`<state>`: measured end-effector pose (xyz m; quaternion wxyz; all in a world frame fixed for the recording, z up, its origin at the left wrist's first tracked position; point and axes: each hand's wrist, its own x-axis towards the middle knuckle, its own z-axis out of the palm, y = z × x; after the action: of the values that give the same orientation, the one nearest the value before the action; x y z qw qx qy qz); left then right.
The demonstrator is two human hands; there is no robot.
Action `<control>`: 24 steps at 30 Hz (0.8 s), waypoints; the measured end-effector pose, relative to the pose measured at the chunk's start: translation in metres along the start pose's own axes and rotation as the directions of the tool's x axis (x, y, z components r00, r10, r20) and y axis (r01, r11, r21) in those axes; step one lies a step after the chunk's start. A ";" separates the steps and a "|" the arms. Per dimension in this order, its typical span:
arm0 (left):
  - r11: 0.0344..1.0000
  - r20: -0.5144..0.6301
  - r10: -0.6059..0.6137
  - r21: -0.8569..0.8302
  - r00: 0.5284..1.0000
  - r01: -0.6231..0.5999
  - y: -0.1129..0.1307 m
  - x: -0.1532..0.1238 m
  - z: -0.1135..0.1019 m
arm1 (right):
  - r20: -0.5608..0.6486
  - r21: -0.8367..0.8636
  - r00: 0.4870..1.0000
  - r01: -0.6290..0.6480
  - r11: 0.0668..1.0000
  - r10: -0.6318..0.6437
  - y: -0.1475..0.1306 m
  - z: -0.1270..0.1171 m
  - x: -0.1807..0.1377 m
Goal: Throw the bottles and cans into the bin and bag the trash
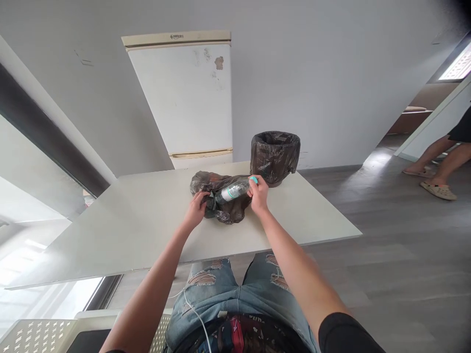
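My right hand is closed around the neck of a clear plastic bottle with a turquoise cap and a white and green label. The bottle lies tilted over a crumpled dark plastic bag, its lower end against the bag's folds. My left hand grips the bag's bunched edge near the base of the bottle. Something orange-brown shows through the far side of the bag. Behind my right hand stands a bin lined with a dark bag, open at the top.
The white table reaches far to the left and ends in a corner at the right. A white fridge stands behind it against the grey wall. At the far right are another person's legs. A perforated plastic chair is at lower left.
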<state>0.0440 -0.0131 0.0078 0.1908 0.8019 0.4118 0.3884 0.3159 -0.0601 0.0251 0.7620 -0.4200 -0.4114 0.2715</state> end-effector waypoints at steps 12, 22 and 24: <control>0.999 -0.432 -0.009 -0.035 0.902 -0.006 0.072 -0.008 -0.026 | 0.127 0.359 0.970 -0.238 0.902 0.206 -0.007 0.001 0.004; 0.985 0.144 -0.174 0.009 0.974 0.175 0.093 -0.015 -0.061 | 0.461 0.193 0.883 -0.200 0.961 0.091 0.000 0.005 -0.005; 0.975 -0.088 -0.212 -0.088 0.973 0.204 0.070 -0.011 -0.079 | 0.515 0.063 0.856 -0.098 0.993 0.052 0.004 0.007 -0.006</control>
<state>0.0140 -0.0641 0.0959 0.2416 0.7266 0.4867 0.4205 0.3064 -0.0600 0.0217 0.6317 -0.3147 -0.5703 0.4204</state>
